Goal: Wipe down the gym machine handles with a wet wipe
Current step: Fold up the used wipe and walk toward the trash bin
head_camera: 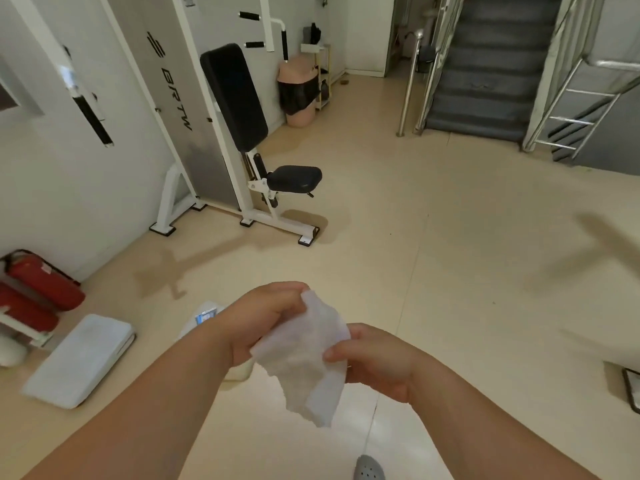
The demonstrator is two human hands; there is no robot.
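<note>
A crumpled white wet wipe (304, 358) hangs between both hands low in the middle of the view. My left hand (263, 317) pinches its upper edge. My right hand (377, 358) pinches its right side. The white gym machine (214, 109) stands ahead on the left, with a black back pad and a black seat (294, 178). Its black-gripped handles (254, 45) stick out near the top, and another black handle (284, 45) hangs upright beside them. A blurred black handle (91, 119) shows at the far left. The machine is well beyond arm's reach.
Two red fire extinguishers (41, 285) lie at the left wall, a white flat pad (79, 362) beside them. A white pack (207, 317) sits on the floor behind my left wrist. A pink bin (299, 91) stands past the machine. Stairs with steel rails (485, 64) rise at right.
</note>
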